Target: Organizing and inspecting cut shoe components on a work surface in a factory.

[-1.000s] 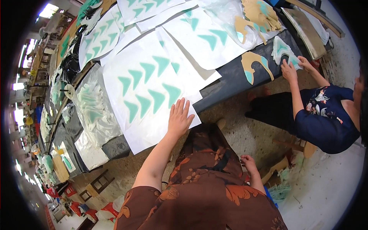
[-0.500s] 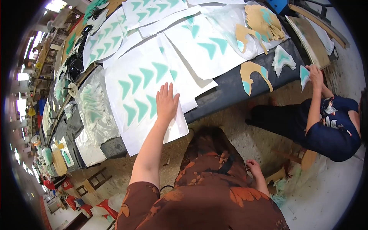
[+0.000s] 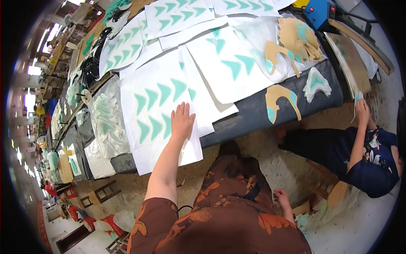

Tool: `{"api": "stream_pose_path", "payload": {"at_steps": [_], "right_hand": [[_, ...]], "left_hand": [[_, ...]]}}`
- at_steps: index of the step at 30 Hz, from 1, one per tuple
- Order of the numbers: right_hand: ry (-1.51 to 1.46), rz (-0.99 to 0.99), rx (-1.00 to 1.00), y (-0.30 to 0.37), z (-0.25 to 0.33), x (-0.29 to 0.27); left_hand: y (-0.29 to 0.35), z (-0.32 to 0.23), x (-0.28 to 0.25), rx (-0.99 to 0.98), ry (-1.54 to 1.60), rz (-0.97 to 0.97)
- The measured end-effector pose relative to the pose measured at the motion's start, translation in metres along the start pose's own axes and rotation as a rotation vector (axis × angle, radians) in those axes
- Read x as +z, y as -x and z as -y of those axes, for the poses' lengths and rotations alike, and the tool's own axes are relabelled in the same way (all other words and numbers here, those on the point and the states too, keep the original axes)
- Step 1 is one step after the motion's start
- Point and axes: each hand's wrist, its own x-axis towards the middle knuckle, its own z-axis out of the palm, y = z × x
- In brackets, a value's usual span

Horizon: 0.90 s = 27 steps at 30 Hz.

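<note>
My left hand (image 3: pixel 182 122) lies flat on a white sheet (image 3: pixel 148 158), its fingers stretched out. Two rows of green, arrowhead-shaped patches (image 3: pixel 165 92) mark that sheet, and the hand partly covers the lower row's right end. The sheet's near edge hangs over the front of the dark table (image 3: pixel 237 120). Beside my body on the right, well below the table edge, my right hand (image 3: pixel 281 197) has its fingers curled, with nothing visible in them.
More patterned white sheets (image 3: pixel 228 63) overlap farther back. Tan curved cutouts (image 3: pixel 279 95) and a small white stack (image 3: pixel 316 84) lie to the right. Plastic-wrapped pieces (image 3: pixel 108 116) are at left. At right, a co-worker's hand (image 3: pixel 362 112) holds a small piece near a board (image 3: pixel 349 59).
The view has shifted slightly. The co-worker's hand and its piece have moved away to the right. My left hand stays flat on the same sheet; my right hand remains low beside me.
</note>
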Motion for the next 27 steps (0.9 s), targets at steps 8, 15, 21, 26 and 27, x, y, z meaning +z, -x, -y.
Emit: {"api": "stream_pose_path", "payload": {"at_steps": [8,15,21,26,27], "right_hand": [[0.059,0.019,-0.010,-0.037,0.075,-0.002],[0.075,0.027,-0.020,-0.060,0.145,-0.007],[0.059,0.069,-0.046,-0.070,0.162,-0.003],[0.015,0.039,-0.004,-0.067,0.166,-0.005],[0.018,0.033,0.005,-0.069,0.167,-0.007]], "left_hand": [[-0.014,0.000,-0.032,0.026,0.076,0.054],[-0.130,0.026,-0.066,0.014,0.278,-0.134],[-0.236,0.043,-0.055,-0.093,0.323,-0.224],[-0.260,0.039,-0.039,-0.149,0.484,-0.151],[-0.258,0.036,-0.036,-0.141,0.488,-0.139]]}}
